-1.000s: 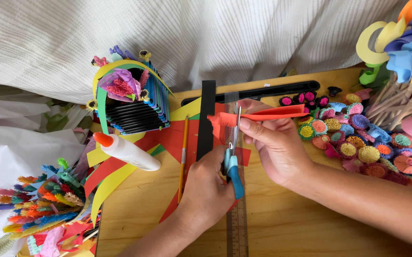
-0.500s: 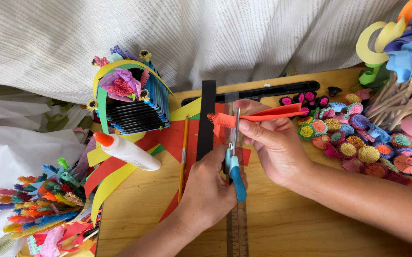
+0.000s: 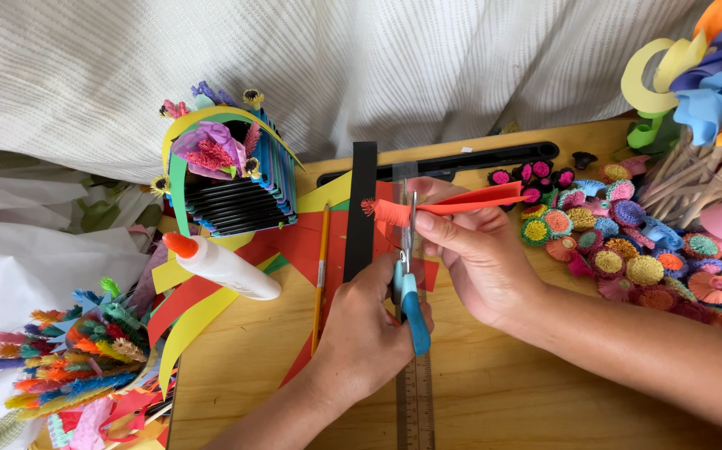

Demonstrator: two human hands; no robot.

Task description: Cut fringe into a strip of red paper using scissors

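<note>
Little has shifted since the earlier frames: both hands hold the same spot at frame centre, and the scissors' blades stay across the red strip near its fringed end.

Left hand [image 3: 365,329], entering from 6 o'clock, fingers clenched through the blue handles of the scissors [image 3: 408,279]; blades point toward 12 o'clock.

Right hand [image 3: 478,250], entering from 4 o'clock, thumb and fingers pinching a folded red paper strip [image 3: 461,202] held level. Strip's fringed end points to 9 o'clock, just left of the blades; its other end runs toward 3 o'clock.

Below the hands, toward 6 o'clock: clear ruler [image 3: 415,396] flat on the wooden table [image 3: 511,400].

At 9 o'clock of the hands: black strip [image 3: 361,208] lying upright in frame, a pencil [image 3: 320,275] beside it, then a white glue bottle [image 3: 223,267] with orange cap lying on red and yellow paper sheets [image 3: 190,312].

At 10 o'clock: stacked-strip basket [image 3: 240,179] with paper flowers on its rim.

At 3 o'clock: scatter of small fringed paper flower discs [image 3: 628,246], touching one another.

At 8 o'clock: bundle of coloured fringed stems [image 3: 69,358].
</note>
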